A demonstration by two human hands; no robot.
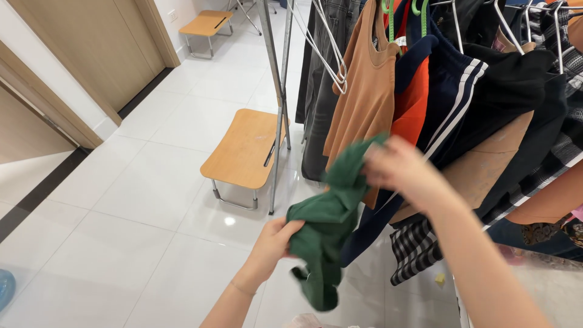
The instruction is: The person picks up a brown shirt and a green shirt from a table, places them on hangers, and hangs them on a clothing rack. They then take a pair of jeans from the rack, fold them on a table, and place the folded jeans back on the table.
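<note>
Both hands are gripping a dark green garment [328,225] in front of a clothes rack [280,91]; the right hand [398,167] is pinching its upper edge in a closed grip, the left hand [273,243] is clutching its lower side. Behind it are hanging a tan tank top [364,91], an orange top [413,103] and a navy striped jacket [455,97]. A small wooden desk [243,149] is standing on the white tiled floor [121,231].

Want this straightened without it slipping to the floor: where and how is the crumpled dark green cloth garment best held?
Probably by its top edge, from both sides. The crumpled dark green cloth garment hangs bunched and limp, so the right hand pinching the upper end and the left hand gripping mid-length likely suit it.
</note>
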